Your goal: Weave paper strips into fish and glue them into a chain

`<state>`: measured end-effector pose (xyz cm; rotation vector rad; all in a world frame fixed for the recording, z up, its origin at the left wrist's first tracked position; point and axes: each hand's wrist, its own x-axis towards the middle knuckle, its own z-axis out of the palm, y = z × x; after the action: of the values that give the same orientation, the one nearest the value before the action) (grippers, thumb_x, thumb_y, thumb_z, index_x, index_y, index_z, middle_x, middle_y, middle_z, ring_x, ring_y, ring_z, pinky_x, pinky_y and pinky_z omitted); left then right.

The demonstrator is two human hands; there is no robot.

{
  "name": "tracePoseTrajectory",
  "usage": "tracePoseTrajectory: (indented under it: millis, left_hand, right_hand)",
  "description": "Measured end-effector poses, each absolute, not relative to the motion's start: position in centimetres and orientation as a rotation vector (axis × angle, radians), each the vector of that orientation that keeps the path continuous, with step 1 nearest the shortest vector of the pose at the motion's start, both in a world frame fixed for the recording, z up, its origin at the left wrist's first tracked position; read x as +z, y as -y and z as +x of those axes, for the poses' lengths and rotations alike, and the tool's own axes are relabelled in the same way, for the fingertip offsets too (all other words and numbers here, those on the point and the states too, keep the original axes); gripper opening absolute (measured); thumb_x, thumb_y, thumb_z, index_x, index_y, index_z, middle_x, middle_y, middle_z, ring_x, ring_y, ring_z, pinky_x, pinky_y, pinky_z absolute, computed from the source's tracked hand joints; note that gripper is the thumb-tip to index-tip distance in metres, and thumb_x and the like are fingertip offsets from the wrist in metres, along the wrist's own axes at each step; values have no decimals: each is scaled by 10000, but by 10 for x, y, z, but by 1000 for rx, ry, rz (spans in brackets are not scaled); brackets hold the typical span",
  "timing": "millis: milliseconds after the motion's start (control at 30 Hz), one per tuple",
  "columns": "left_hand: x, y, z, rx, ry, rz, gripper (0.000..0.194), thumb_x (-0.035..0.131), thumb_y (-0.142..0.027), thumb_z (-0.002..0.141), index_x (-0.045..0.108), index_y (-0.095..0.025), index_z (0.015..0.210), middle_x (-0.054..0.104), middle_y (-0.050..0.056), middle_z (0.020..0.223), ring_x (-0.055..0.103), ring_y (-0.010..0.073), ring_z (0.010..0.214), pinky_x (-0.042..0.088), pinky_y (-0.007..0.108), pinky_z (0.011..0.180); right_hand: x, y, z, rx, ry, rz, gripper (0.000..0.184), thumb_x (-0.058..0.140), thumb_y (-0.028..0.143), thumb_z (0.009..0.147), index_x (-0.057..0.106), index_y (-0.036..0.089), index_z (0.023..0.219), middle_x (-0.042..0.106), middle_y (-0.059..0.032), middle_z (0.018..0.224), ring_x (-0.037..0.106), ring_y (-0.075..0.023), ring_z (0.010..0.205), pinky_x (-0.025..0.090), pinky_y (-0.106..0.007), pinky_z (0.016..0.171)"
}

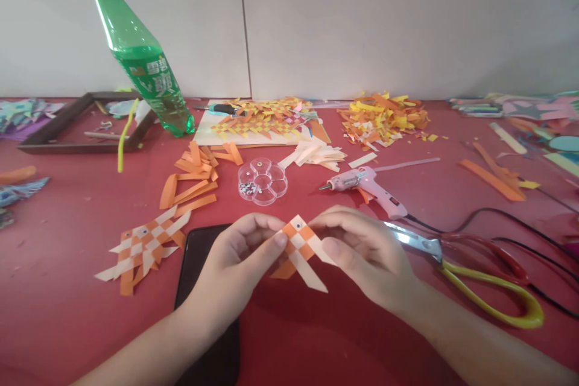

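Observation:
Both my hands hold a small woven paper fish [300,245] of orange and cream strips, with a googly eye on top, just above the red table [316,338]. My left hand [235,259] pinches its left side with thumb and fingers. My right hand [362,250] pinches its right side. Cream strip ends hang down from the weave toward the table.
A black phone [199,265] lies under my left wrist. Two finished woven fish [145,247] lie at left. Yellow-handled scissors [474,277], a pink glue gun [366,184], a clear flower-shaped box [262,181], orange strips [194,178], a green bottle [145,66] and paper scraps [384,117] surround.

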<state>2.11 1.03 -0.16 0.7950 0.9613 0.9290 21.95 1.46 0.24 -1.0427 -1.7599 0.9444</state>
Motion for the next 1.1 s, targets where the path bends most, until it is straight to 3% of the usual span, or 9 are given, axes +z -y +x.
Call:
tracePoseTrajectory:
  millis: [133, 333, 733, 867, 967, 1100]
  left_hand:
    - [-4, -11, 20, 929, -1004, 721, 148, 719, -309, 862, 713, -198, 960, 778, -6, 850, 724, 88, 794, 558, 145, 758]
    - [-7, -10, 19, 906, -997, 812, 237, 682, -319, 889, 708, -221, 1103, 793, 12, 898, 732, 107, 770, 579, 174, 728]
    - [-3, -9, 22, 849, -1069, 972, 280, 703, -328, 846, 687, -191, 1090, 797, 35, 886, 750, 179, 863, 604, 232, 730]
    - [-2, -11, 20, 866, -1137, 1216, 281, 609, -321, 898, 648, -191, 1144, 785, 72, 1010, 734, 204, 966, 596, 284, 811]
    - [14, -15, 6, 937, -1263, 1489, 303, 554, -375, 924, 617, -221, 1177, 730, 85, 1166, 706, 223, 1037, 588, 306, 816]
    - [44, -21, -38, 650, -1665, 1929, 370, 507, -492, 913, 626, -273, 1187, 688, 70, 1233, 709, 272, 993, 567, 381, 811]
  right_hand:
    - [5, -15, 217, 931, 1782, -1146, 184, 603, 261, 900, 628, 178, 739, 573, 9, 669, 556, -99, 596, 441, -204, 503]
    - [2, -18, 217, 1021, 1673, -1204, 206, 569, 283, 907, 612, 180, 735, 551, 17, 654, 500, -91, 549, 420, -199, 471]
    - [2, -22, 223, 1260, 1657, -1225, 204, 530, 284, 893, 569, 193, 714, 503, 36, 649, 477, -92, 571, 399, -218, 529]
    - [0, -26, 226, 1047, 1879, -1278, 182, 431, 214, 890, 497, 206, 720, 484, 35, 637, 472, -101, 554, 385, -222, 503]
    - [-3, -27, 229, 822, 2067, -1286, 154, 430, 125, 798, 436, 210, 669, 472, 25, 649, 449, -112, 569, 366, -242, 519]
    - [-6, -28, 231, 654, 2179, -1249, 154, 508, 84, 694, 428, 203, 637, 485, -7, 710, 454, -161, 683, 373, -298, 617]
